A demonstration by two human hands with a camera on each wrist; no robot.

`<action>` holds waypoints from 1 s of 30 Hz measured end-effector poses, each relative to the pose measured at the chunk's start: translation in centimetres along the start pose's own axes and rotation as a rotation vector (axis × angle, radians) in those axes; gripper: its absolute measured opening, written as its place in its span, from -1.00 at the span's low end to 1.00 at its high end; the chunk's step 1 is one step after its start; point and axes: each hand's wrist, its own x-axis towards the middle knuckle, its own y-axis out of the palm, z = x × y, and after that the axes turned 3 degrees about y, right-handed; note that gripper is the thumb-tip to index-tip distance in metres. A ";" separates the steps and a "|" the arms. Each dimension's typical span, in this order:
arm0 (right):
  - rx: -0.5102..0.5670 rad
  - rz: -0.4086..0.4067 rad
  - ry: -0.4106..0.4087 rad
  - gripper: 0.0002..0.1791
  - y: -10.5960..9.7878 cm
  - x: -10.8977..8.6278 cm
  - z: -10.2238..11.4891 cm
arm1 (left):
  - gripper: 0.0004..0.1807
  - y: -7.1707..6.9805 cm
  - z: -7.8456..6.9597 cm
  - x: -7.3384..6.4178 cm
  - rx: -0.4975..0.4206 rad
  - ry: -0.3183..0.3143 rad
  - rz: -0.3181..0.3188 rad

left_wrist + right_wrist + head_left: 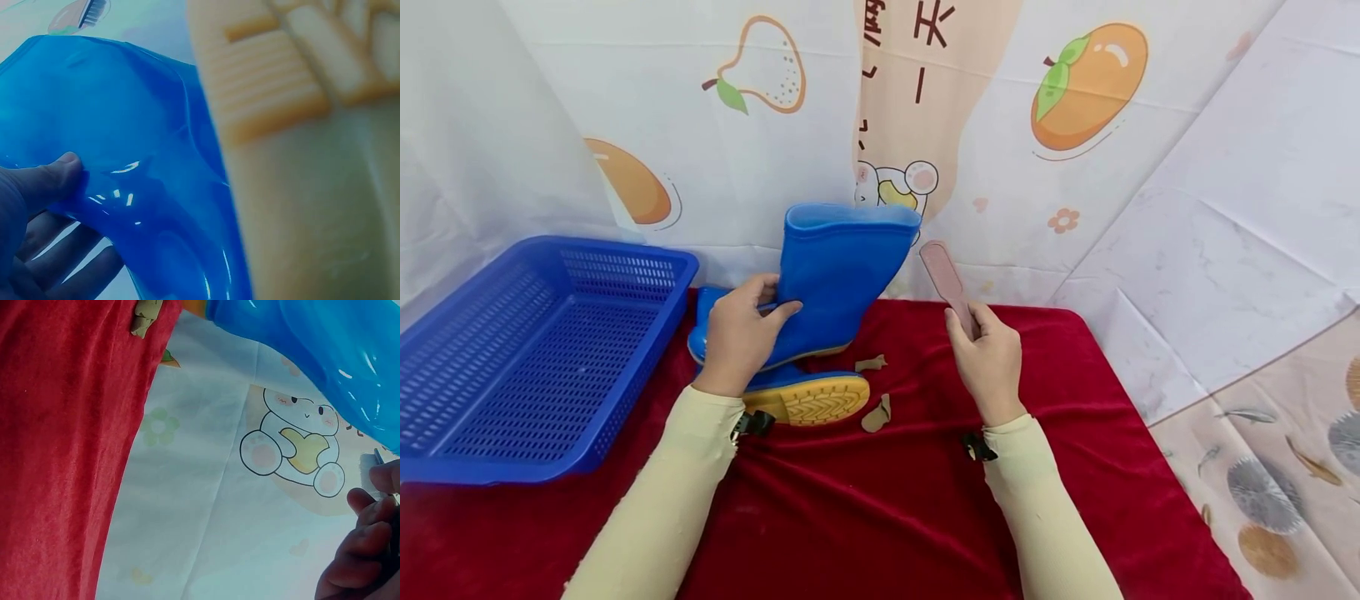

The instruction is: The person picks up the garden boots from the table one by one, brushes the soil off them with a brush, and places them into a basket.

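My left hand (739,333) grips a blue rain boot (842,275) at the front of its shaft, thumb on the near side. The boot stands upright with its opening at the top. A second rain boot lies on its side in front of it, its yellow sole (820,402) facing me. In the left wrist view that sole is close and blurred beside the held blue boot (125,119). My right hand (988,358) holds a pink brush (943,271) by its handle, head up, to the right of the boot. Pale bristles (95,11) show in the left wrist view.
A blue perforated plastic basket (658,333) stands at the left on the red cloth (880,508). Two brown scraps (877,414) lie right of the yellow sole. Behind the table hangs a white curtain (985,192) printed with fruit and a cartoon bear.
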 end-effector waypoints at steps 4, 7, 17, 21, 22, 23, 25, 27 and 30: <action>-0.003 0.011 0.002 -0.82 -0.1 0.0 0.1 | -0.54 -0.5 -0.4 -0.1 0.001 0.013 -0.025; -0.010 0.028 -0.005 -0.82 -0.2 0.0 0.2 | -0.53 -0.7 -0.6 -0.1 0.002 0.016 -0.028; -0.067 0.059 -0.028 -0.74 -0.7 0.3 0.0 | -0.54 -1.0 -0.9 -0.2 0.015 0.039 -0.045; -0.066 0.073 -0.030 -0.72 -0.8 0.2 0.2 | -0.54 -1.1 -1.0 -0.3 0.011 0.041 -0.052; -0.064 0.075 -0.030 -0.73 -0.8 0.2 0.2 | -0.54 -1.1 -1.1 -0.4 0.010 0.044 -0.055; -0.063 0.077 -0.030 -0.74 -0.8 0.1 0.3 | -0.54 -1.2 -1.1 -0.4 0.008 0.049 -0.058; -0.061 0.078 -0.030 -0.77 -0.8 0.1 0.4 | -0.54 -1.2 -1.3 -0.4 0.002 0.068 -0.063; -0.057 0.075 -0.029 -0.78 -0.8 0.0 0.5 | -0.54 -1.3 -1.6 -0.4 -0.007 0.090 -0.064; -0.051 0.077 -0.028 -0.77 -0.7 0.0 0.7 | -0.54 -1.4 -1.9 -0.5 -0.032 0.113 -0.054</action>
